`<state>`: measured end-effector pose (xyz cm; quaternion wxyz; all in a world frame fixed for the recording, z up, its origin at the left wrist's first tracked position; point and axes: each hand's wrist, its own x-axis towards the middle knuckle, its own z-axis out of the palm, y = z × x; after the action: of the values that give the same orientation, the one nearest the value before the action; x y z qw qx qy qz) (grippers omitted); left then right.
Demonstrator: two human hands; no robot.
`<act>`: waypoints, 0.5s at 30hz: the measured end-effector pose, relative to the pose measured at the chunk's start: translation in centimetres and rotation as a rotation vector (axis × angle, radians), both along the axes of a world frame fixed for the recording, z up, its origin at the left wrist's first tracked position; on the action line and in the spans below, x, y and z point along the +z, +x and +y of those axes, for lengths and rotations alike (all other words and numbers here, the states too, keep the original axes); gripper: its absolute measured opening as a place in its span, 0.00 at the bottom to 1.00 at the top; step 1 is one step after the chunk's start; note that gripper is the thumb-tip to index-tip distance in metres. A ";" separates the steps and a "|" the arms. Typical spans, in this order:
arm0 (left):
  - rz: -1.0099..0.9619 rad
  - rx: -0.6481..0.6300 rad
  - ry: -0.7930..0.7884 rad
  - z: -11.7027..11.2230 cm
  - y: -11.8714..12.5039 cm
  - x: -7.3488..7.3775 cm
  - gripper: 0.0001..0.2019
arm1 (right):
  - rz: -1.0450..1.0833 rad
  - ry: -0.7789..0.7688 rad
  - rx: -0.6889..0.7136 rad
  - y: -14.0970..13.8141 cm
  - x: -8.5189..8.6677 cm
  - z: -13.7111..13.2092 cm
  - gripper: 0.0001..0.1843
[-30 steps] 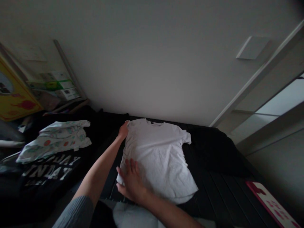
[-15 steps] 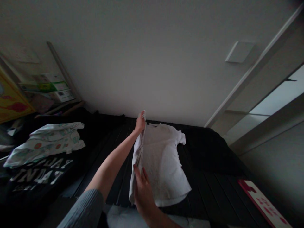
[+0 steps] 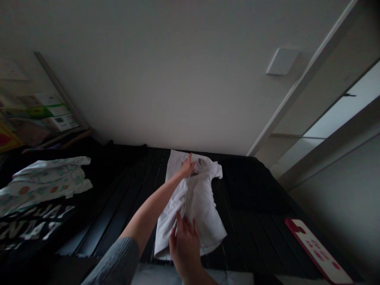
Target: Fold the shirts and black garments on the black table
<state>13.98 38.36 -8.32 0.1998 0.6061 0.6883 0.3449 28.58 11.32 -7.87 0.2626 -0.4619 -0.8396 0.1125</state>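
A pale short-sleeved T-shirt (image 3: 203,198) lies on a dark slatted surface, its left side folded inward over the front. My left hand (image 3: 187,167) is at the folded part beside the collar, fingers closed on the fabric, partly hiding it. Lower down, my right hand (image 3: 186,243) rests on the shirt near its hem, fingers spread along the creased fold. The right sleeve sticks out to the side.
At the left lie a white patterned garment (image 3: 50,180) and a black garment with white letters (image 3: 32,225). A black cloth (image 3: 252,184) is to the right. A red-and-white board (image 3: 319,251) lies at the lower right. Behind stands a wall (image 3: 178,79).
My left hand has carried the shirt's left side inward and down onto the front. My right hand has stayed near the hem, its fingers spreading. The view has shifted slightly right.
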 end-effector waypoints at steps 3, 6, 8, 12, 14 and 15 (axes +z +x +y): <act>0.140 0.000 -0.083 -2.0 -0.2 -1.3 0.27 | -0.024 -0.022 -0.052 1.0 1.1 0.7 0.24; 0.261 0.009 -0.141 -3.9 -0.6 -2.1 0.27 | -0.047 -0.003 -0.091 2.0 1.3 2.9 0.21; 0.332 0.018 -0.163 -5.1 -0.9 -2.4 0.27 | -0.054 0.025 -0.123 2.8 0.8 5.3 0.22; 0.437 0.036 -0.171 -7.2 -2.1 -2.4 0.28 | -0.091 0.004 -0.216 4.4 -0.1 12.4 0.26; 0.505 0.051 -0.175 -8.0 -2.8 -2.4 0.29 | -0.124 -0.052 -0.268 5.0 0.0 16.4 0.27; 0.539 0.059 -0.180 -8.3 -3.2 -2.4 0.29 | -0.133 -0.083 -0.296 5.2 0.2 18.4 0.27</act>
<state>10.76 30.01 -10.69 0.0524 0.6353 0.7619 0.1143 33.76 29.72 -7.65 0.2010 -0.5973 -0.7727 0.0763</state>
